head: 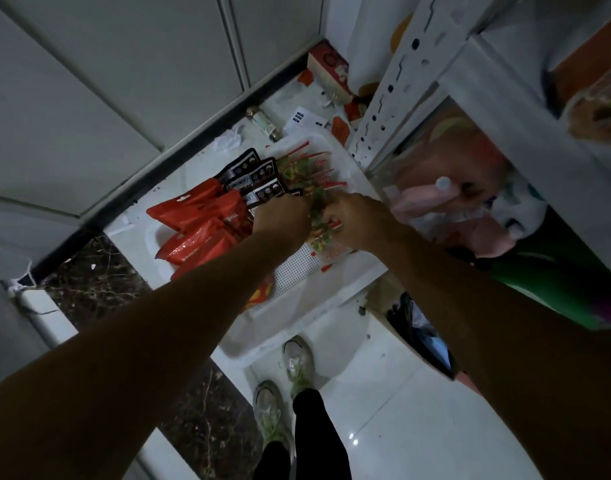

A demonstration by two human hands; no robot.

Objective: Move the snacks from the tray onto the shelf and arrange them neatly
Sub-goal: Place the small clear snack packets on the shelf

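White tray (252, 344), centre frame, upper-right rim close to the shelf upright (394, 81).
Contents: red packs (200, 226) at left, black packs (255, 178) above them, green-and-red packs (307, 171) at right.
Left hand (285, 216) and right hand (352, 220) meet there, fingers curled round green-and-red packs.
Tray floor bare below the hands.

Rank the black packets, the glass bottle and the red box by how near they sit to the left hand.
1. Black packets, in the tray right beside the left hand.
2. Glass bottle, on the floor beyond the tray.
3. Red box, far back in the corner.
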